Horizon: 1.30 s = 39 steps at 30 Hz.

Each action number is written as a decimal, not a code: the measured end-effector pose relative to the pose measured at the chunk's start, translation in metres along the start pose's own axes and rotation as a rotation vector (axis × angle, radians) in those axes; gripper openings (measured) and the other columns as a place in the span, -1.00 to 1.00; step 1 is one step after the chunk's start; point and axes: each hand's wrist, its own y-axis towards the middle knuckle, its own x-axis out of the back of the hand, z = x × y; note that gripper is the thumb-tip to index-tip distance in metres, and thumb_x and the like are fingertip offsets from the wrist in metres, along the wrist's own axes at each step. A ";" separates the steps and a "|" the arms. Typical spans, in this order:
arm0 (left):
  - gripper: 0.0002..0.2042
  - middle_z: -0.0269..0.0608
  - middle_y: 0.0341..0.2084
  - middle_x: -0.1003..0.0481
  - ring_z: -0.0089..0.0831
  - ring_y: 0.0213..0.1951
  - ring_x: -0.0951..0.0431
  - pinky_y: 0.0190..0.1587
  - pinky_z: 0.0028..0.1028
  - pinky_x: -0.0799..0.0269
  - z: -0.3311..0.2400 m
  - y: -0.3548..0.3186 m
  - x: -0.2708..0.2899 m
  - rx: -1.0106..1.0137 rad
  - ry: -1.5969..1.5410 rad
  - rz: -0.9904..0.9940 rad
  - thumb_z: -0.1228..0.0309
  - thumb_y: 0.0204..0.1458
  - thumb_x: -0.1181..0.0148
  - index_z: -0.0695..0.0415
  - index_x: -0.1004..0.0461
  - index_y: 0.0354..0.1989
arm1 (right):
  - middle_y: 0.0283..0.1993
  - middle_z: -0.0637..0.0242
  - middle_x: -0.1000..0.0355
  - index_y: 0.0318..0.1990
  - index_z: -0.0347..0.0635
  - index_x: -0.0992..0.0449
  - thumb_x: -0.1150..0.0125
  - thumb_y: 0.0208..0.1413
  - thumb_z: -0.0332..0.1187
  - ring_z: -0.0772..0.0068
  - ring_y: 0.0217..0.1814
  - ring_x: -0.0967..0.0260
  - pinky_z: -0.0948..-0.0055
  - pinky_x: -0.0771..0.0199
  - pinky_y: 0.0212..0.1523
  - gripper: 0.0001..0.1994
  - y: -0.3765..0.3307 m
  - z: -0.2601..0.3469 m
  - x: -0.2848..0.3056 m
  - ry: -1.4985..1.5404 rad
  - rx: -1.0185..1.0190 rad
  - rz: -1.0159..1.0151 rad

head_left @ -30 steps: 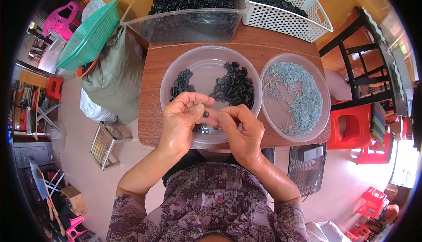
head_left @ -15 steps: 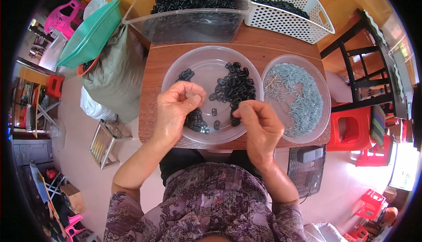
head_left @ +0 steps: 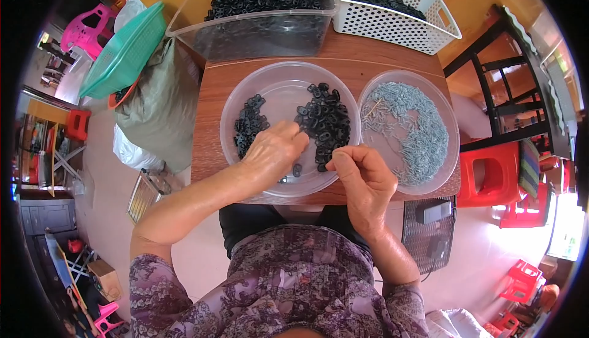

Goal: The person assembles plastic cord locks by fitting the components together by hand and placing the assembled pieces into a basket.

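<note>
I see the left hand (head_left: 273,151) reaching into the clear round dish (head_left: 245,86) at frame centre, fingers curled over the black plastic pieces (head_left: 325,120). The right hand (head_left: 362,175) is pinched shut at the dish's lower right rim, probably on one piece. Next move: a clean single pick. The dish of grey pins (head_left: 408,129) touches on the right; little room.

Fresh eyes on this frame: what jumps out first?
Two round clear plastic bowls sit side by side on the small brown wooden table: the left clear bowl holds two heaps of small black plastic rings, the right clear bowl a drift of pale grey metal pins. The left hand reaches into the ring bowl, the right hand hovers pinched at its near rim.
</note>
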 end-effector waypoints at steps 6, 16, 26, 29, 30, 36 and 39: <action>-0.82 -0.11 -0.49 -0.32 -0.14 -0.35 -0.41 -0.36 -0.25 -0.33 0.005 0.000 0.002 -0.009 -0.056 0.092 0.64 -0.20 -0.18 0.20 -0.38 -0.38 | -0.46 0.34 -0.41 -0.34 -0.36 -0.47 -0.15 0.05 -0.55 0.68 -0.44 -0.31 0.67 -0.31 -0.41 -0.95 0.000 0.001 0.002 -0.018 0.020 0.015; -0.93 -0.43 -0.57 -0.34 -0.66 -0.53 -0.35 -0.52 -0.65 -0.24 -0.007 0.001 0.031 0.631 -1.004 -0.099 0.49 0.05 -0.12 0.24 -0.45 -0.37 | -0.46 0.39 -0.41 -0.34 -0.34 -0.47 -0.16 0.05 -0.53 0.70 -0.44 -0.28 0.67 -0.31 -0.41 -0.94 0.002 -0.004 -0.005 -0.002 -0.018 -0.002; -0.89 -0.31 -0.59 -0.41 -0.65 -0.65 -0.29 -0.60 -0.67 -0.22 -0.039 -0.009 0.016 0.707 -1.493 -0.388 0.47 0.08 -0.11 0.27 -0.42 -0.32 | -0.44 0.43 -0.43 -0.33 -0.35 -0.46 -0.15 0.07 -0.50 0.74 -0.39 -0.25 0.69 -0.30 -0.37 -0.92 0.005 -0.007 -0.030 -0.044 -0.070 0.050; -0.89 -0.30 -0.59 -0.42 -0.65 -0.65 -0.30 -0.59 -0.67 -0.22 -0.041 -0.014 0.015 0.637 -1.361 -0.423 0.48 0.07 -0.12 0.28 -0.43 -0.31 | -0.47 0.43 -0.40 -0.35 -0.33 -0.46 -0.15 0.07 -0.51 0.73 -0.43 -0.25 0.68 -0.29 -0.40 -0.94 0.005 -0.010 -0.031 -0.176 -0.004 0.057; -0.89 -0.30 -0.59 -0.42 -0.65 -0.65 -0.30 -0.59 -0.67 -0.22 -0.041 -0.015 0.016 0.638 -1.362 -0.425 0.48 0.07 -0.12 0.28 -0.43 -0.31 | -0.47 0.43 -0.40 -0.35 -0.33 -0.46 -0.15 0.07 -0.51 0.73 -0.43 -0.25 0.68 -0.29 -0.40 -0.94 0.005 -0.012 -0.032 -0.178 -0.004 0.058; -0.89 -0.28 -0.60 -0.45 -0.64 -0.61 -0.35 -0.56 -0.66 -0.25 -0.037 -0.020 0.018 0.631 -1.378 -0.418 0.51 0.04 -0.15 0.29 -0.48 -0.30 | -0.49 0.22 -0.35 -0.43 -0.25 -0.41 -0.18 -0.11 -0.61 0.28 -0.54 -0.24 0.38 -0.25 -0.54 -0.90 0.012 -0.015 -0.031 -0.371 0.413 0.108; -0.88 -0.27 -0.59 -0.46 -0.62 -0.58 -0.39 -0.52 -0.65 -0.30 -0.037 -0.021 0.020 0.651 -1.449 -0.388 0.53 0.03 -0.15 0.31 -0.50 -0.28 | -0.50 0.29 -0.35 -0.41 -0.25 -0.43 -0.18 -0.13 -0.65 0.35 -0.57 -0.21 0.43 -0.23 -0.56 -0.87 0.015 -0.019 -0.029 -0.461 0.580 0.133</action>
